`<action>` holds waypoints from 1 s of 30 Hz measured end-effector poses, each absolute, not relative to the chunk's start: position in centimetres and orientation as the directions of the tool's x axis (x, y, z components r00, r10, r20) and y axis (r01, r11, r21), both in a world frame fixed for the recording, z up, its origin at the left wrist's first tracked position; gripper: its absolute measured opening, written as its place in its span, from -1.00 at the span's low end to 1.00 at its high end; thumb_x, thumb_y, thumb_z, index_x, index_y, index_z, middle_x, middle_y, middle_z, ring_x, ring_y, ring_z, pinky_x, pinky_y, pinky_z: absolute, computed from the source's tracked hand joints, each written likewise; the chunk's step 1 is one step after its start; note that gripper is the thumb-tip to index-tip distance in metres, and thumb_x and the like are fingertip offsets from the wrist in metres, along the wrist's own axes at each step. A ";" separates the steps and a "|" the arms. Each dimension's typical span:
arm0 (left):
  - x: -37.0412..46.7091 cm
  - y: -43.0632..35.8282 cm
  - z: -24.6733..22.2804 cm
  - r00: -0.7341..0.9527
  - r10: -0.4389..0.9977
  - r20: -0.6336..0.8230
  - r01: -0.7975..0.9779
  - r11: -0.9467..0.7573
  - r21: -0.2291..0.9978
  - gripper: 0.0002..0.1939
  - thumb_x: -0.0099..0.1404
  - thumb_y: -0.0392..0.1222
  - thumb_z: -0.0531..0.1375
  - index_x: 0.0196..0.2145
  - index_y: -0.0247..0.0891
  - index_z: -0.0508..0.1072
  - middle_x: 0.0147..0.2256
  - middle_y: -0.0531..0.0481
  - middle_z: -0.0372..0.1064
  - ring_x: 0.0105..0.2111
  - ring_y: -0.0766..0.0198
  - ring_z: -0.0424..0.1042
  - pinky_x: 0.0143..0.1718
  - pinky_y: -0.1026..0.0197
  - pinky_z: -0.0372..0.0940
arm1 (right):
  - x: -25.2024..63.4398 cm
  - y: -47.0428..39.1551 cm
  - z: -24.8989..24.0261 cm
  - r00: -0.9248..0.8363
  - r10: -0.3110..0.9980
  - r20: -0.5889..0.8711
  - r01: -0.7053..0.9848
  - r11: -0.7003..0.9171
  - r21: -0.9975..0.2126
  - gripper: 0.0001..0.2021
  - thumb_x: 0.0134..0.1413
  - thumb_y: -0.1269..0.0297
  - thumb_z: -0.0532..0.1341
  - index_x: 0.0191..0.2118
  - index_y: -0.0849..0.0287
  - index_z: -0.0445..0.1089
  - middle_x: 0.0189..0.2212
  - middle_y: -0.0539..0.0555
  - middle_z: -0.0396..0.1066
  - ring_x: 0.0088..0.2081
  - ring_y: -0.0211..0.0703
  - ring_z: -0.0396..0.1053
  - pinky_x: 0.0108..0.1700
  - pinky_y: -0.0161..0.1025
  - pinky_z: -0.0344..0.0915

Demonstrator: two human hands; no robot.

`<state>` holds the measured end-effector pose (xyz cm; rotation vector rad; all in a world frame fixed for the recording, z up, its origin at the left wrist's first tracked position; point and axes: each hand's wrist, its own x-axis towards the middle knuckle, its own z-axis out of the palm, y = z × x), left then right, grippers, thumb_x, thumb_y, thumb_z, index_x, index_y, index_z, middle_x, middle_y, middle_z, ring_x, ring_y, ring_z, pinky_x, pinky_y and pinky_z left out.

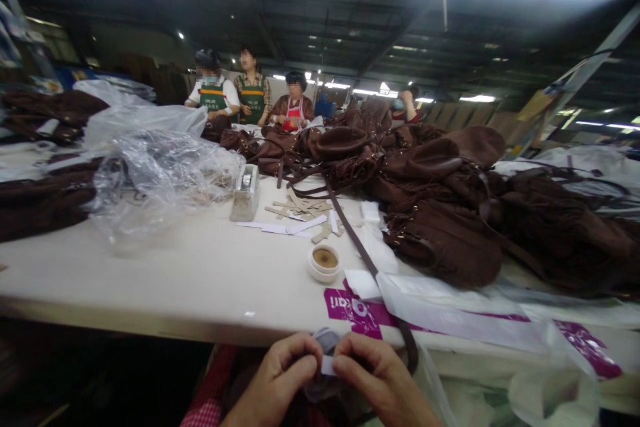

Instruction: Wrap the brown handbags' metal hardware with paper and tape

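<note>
Close to my body, below the table's front edge, my left hand (pixel 287 373) and my right hand (pixel 373 373) meet with thumbs and fingers pinched. Between the fingertips shows a small white strip (pixel 327 365); whether it is paper or tape I cannot tell. Both hands grip it, one at each end. Behind the strip is blurred greyish material (pixel 326 340), mostly hidden by the fingers. A purple-printed plastic bag (pixel 353 312) hangs over the table edge just beyond my right hand. From the brown pile a dark strap (pixel 355 237) runs down to that edge.
A round white dish (pixel 324 263) with brownish contents stands on the white table (pixel 165 283). Behind it lie paper strips (pixel 300 225) and a tape dispenser (pixel 245 193). Crumpled clear plastic (pixel 150 167) is left; brown bags (pixel 440 233) heap right. Several people work across the table.
</note>
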<state>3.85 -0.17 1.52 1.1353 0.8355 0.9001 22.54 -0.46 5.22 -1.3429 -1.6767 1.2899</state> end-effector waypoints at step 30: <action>4.0 0.3 -0.1 0.452 0.878 -0.157 -0.402 0.358 0.842 -0.49 0.05 0.23 0.36 -0.45 -0.26 0.30 -0.53 0.10 0.26 -0.50 0.36 0.18 -0.41 0.30 0.07 | 27.5 -0.1 12.0 0.228 0.869 0.439 -0.130 0.474 -0.871 -0.90 0.15 0.21 0.31 -0.30 0.07 0.41 -0.45 -0.05 0.48 -0.60 -0.31 0.40 -0.61 -0.44 0.36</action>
